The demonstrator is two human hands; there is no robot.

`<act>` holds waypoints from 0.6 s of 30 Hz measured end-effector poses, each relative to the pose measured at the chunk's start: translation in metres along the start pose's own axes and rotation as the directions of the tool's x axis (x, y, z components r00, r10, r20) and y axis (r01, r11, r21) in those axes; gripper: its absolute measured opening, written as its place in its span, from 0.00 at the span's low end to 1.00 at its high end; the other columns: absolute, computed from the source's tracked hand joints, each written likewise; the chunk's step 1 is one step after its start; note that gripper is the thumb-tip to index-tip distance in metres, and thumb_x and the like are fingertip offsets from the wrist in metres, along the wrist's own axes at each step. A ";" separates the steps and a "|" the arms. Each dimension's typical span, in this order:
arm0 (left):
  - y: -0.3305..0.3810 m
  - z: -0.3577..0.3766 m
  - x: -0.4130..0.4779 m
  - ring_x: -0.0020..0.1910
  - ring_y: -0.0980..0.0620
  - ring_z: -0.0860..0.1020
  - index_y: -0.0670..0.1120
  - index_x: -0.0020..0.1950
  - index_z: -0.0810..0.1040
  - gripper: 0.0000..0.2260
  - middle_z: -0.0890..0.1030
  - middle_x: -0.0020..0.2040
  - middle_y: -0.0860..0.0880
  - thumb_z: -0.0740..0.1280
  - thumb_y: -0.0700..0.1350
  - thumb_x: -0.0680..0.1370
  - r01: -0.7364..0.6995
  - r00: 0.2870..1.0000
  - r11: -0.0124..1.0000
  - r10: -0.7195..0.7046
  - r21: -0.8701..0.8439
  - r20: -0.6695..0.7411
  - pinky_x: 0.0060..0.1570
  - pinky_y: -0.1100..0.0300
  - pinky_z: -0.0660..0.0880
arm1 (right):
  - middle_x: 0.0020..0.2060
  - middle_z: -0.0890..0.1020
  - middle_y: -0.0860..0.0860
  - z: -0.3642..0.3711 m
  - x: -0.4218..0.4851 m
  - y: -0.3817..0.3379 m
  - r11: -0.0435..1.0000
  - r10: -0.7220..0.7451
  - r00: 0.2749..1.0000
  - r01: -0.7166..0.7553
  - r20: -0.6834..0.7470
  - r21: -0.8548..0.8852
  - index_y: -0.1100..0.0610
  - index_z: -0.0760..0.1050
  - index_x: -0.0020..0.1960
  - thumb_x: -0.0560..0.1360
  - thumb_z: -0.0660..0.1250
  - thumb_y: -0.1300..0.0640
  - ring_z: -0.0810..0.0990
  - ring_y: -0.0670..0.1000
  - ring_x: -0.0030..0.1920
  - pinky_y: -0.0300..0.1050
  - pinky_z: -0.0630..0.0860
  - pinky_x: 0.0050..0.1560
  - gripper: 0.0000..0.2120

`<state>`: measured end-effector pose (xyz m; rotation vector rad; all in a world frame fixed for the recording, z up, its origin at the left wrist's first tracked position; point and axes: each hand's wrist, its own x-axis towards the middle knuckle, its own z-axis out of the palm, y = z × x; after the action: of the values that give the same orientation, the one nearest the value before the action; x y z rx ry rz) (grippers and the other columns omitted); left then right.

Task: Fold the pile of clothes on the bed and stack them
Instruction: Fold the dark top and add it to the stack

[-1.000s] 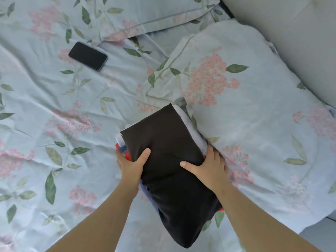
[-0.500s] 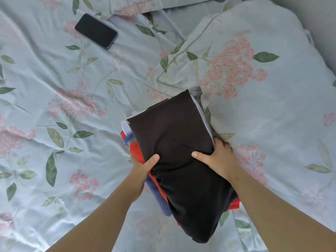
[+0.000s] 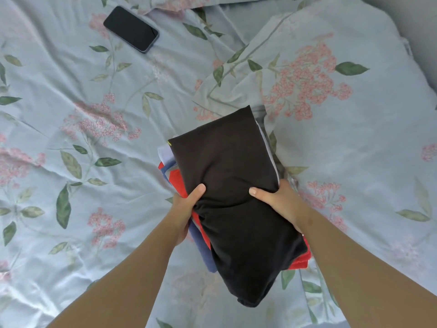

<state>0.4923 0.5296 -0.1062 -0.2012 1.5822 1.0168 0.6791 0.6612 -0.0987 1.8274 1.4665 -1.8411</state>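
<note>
While both hands clamp the stack of folded clothes (image 3: 231, 200) from either side, the left hand (image 3: 183, 209) has its thumb pressed on top of the black garment (image 3: 227, 166) and its fingers hidden beneath the pile, and the right hand (image 3: 279, 200) grips the opposite edge the same way, thumb on top. Each grip is closed tight on the stack. The black garment lies uppermost; under it, edges of red, blue and white clothes stick out at 9 o'clock, and red shows again at 4 o'clock. The stack sits over the bed (image 3: 71, 209), near the middle of the view, its far end just beside the pillow (image 3: 343, 114) at 2 o'clock. A dark phone (image 3: 131, 28) lies face up on the sheet at 11 o'clock, well apart from the stack.
</note>
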 end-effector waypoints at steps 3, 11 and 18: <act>0.002 0.001 -0.002 0.51 0.52 0.80 0.55 0.63 0.69 0.37 0.80 0.55 0.54 0.74 0.62 0.57 -0.024 1.000 0.999 0.025 -0.042 0.010 0.39 0.62 0.78 | 0.48 0.76 0.39 0.001 -0.003 0.000 0.997 -0.049 0.999 0.049 -0.007 0.053 0.46 0.69 0.55 0.58 0.75 0.36 0.77 0.41 0.48 0.36 0.72 0.42 0.31; 0.005 -0.015 -0.046 0.47 0.50 0.83 0.49 0.57 0.76 0.33 0.85 0.50 0.50 0.74 0.62 0.57 -0.115 0.993 0.991 0.114 -0.067 -0.013 0.40 0.61 0.79 | 0.51 0.79 0.44 0.020 -0.062 -0.001 0.991 -0.064 0.997 0.070 -0.053 0.117 0.52 0.69 0.61 0.59 0.74 0.35 0.79 0.46 0.48 0.39 0.74 0.40 0.37; -0.001 -0.088 -0.161 0.44 0.51 0.84 0.49 0.54 0.79 0.28 0.85 0.45 0.52 0.77 0.59 0.58 -0.220 0.975 0.967 0.214 -0.127 -0.061 0.40 0.60 0.79 | 0.50 0.78 0.45 0.070 -0.173 -0.011 0.981 -0.153 0.988 0.151 0.007 0.119 0.45 0.68 0.51 0.60 0.75 0.37 0.81 0.48 0.46 0.41 0.75 0.38 0.27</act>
<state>0.4776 0.4048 0.0276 -0.1460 1.6048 1.2988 0.6655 0.5309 0.0344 1.7925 1.5624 -2.0502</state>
